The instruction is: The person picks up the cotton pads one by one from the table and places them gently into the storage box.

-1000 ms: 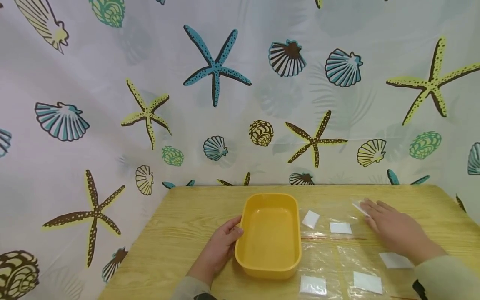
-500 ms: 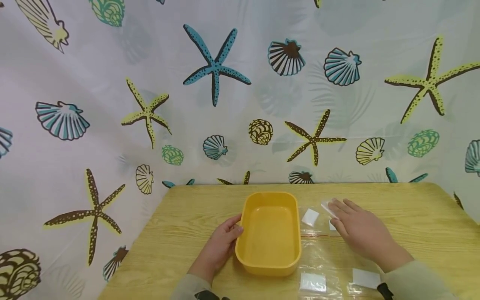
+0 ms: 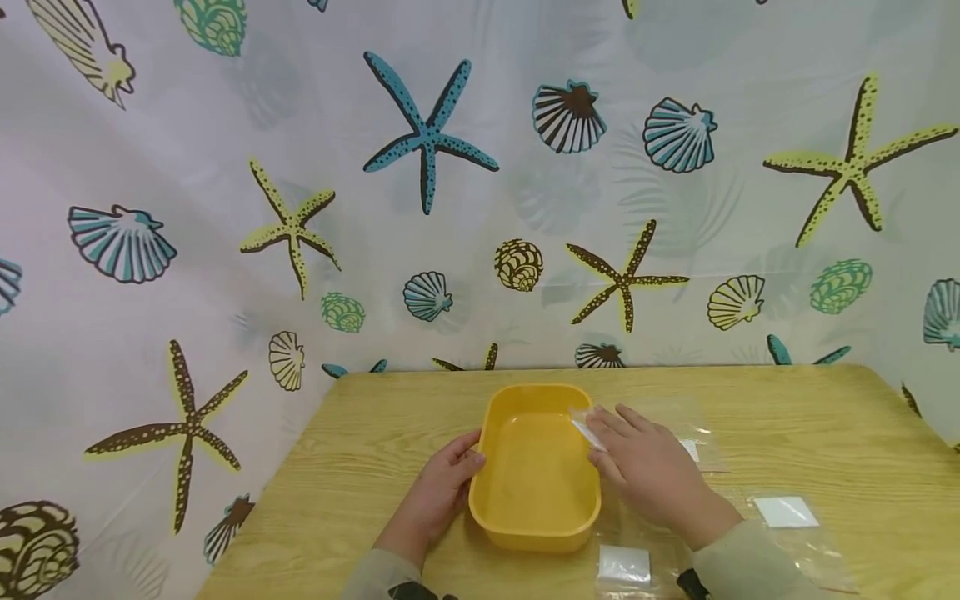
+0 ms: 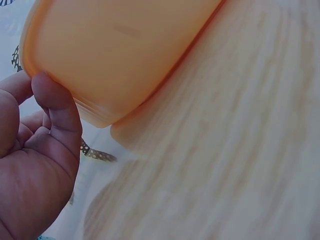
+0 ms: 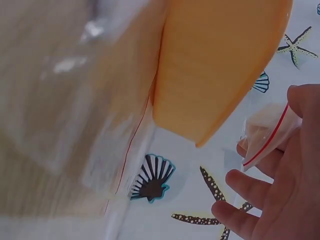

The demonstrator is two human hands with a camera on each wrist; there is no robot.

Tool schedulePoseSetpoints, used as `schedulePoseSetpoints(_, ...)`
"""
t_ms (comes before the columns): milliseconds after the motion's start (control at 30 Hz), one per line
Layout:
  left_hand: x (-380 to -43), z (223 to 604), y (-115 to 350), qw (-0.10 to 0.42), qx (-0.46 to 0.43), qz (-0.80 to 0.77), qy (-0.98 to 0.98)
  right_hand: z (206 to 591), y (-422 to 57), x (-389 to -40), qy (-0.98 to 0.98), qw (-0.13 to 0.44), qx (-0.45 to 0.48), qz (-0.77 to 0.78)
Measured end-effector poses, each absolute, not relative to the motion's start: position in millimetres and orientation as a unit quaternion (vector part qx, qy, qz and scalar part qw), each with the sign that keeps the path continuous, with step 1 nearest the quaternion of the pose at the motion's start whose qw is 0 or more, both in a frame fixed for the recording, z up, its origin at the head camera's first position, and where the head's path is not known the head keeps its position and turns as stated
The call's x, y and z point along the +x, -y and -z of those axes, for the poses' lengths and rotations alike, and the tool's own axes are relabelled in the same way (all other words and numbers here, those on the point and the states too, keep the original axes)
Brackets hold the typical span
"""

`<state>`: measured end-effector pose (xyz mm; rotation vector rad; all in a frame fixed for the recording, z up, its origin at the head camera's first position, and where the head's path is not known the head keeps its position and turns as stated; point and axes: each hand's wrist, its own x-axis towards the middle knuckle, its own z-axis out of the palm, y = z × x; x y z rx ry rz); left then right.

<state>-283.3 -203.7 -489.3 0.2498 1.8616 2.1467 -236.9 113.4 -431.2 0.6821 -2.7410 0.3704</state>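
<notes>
A deep yellow plastic tub (image 3: 525,479) stands on the table. My left hand (image 3: 444,487) holds its left side, thumb at the rim; the left wrist view shows the thumb (image 4: 57,102) against the tub wall (image 4: 125,55). My right hand (image 3: 652,467) is at the tub's right rim, pinching a small clear zip bag (image 3: 583,430) between thumb and fingers. In the right wrist view the bag's red seal line (image 5: 270,140) shows under the thumb, the other fingers (image 5: 245,187) spread loosely. A white patch shows on the bag, whose tip reaches over the tub.
More clear zip bags with white patches lie flat right of the tub: one near the front (image 3: 625,567), one farther right (image 3: 786,512), one partly behind the right hand (image 3: 690,450). A shell-and-starfish curtain (image 3: 480,208) hangs behind the wooden table (image 3: 375,450).
My right hand has moved left with the zip bag, from above the bags at the right to the tub's right rim. The left hand and tub stay in place.
</notes>
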Motion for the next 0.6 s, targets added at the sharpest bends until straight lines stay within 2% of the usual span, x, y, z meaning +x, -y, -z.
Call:
schedulePoseSetpoints(267,-283.2,489.8,205.0,0.144,0.087,-0.739,-0.652,437.3,-83.5,-239.2,0.956,0.108,0.227,-0.151)
schedulePoseSetpoints(600,-285.5,490.6,205.3,0.152,0.082,-0.741,-0.649,437.0,-61.1,-238.3,0.953,0.100,0.232,-0.165)
